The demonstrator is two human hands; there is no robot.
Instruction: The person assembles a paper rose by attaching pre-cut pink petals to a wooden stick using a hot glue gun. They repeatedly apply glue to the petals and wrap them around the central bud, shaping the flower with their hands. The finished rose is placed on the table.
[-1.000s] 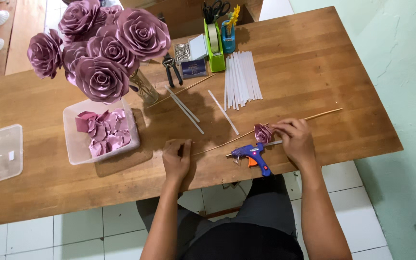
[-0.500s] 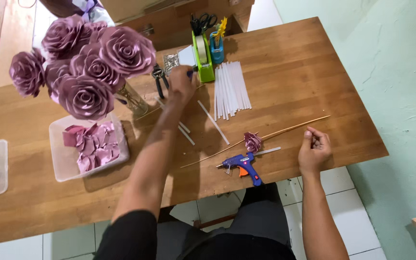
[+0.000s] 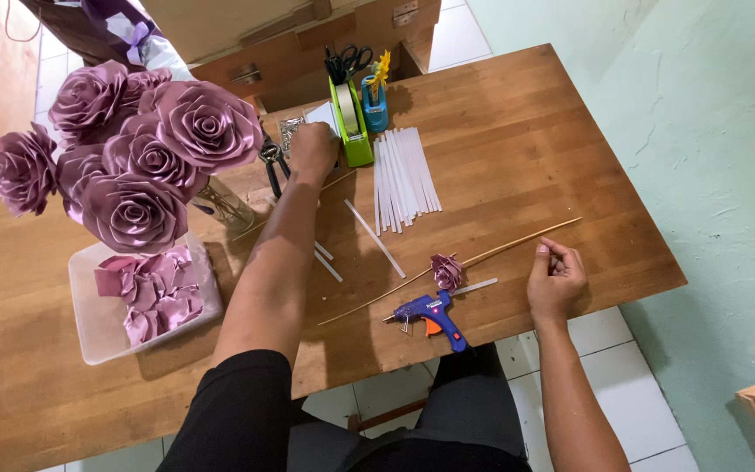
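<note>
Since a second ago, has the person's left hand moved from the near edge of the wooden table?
Yes. The left hand has moved away from the near edge, reaching across the wooden table to the far side, beside the green tape dispenser.

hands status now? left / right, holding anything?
Left hand: stretched to the far side of the table, by the green tape dispenser; grip cannot be told.
Right hand: curled on the table beside the thin stick, nothing visibly held.

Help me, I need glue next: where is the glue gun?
The blue glue gun lies at the table's near edge, just below the small purple rose, left of the right hand.
</note>
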